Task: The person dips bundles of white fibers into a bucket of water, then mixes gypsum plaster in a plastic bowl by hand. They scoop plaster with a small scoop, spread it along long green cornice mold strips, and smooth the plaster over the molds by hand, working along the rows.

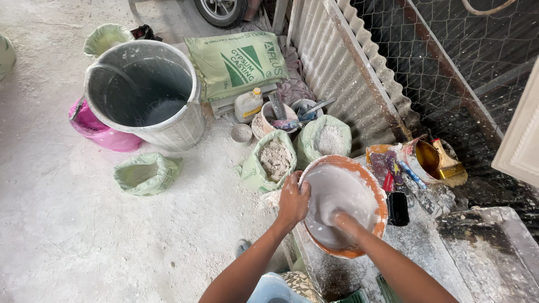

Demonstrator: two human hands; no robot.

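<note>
Orange basin (pixel 377 193) of white slurry, both your hands on it.
Left hand (pixel 293 201) curls over the near-left rim, fingers bent around the edge. Right hand (pixel 343 220) sits sunk in the wet white mix (pixel 337 191); cannot tell if its fingers are spread or closed. Basin rests on a dusty bench (pixel 418 241), just beside 2 green sacks of powder (pixel 269 160).

Arms: both bare to the elbows, no sleeves showing.
Left hand (pixel 293 202): bare, no glove, no ring or watch.
Right hand (pixel 343 220): bare, coated with wet white paste.
</note>
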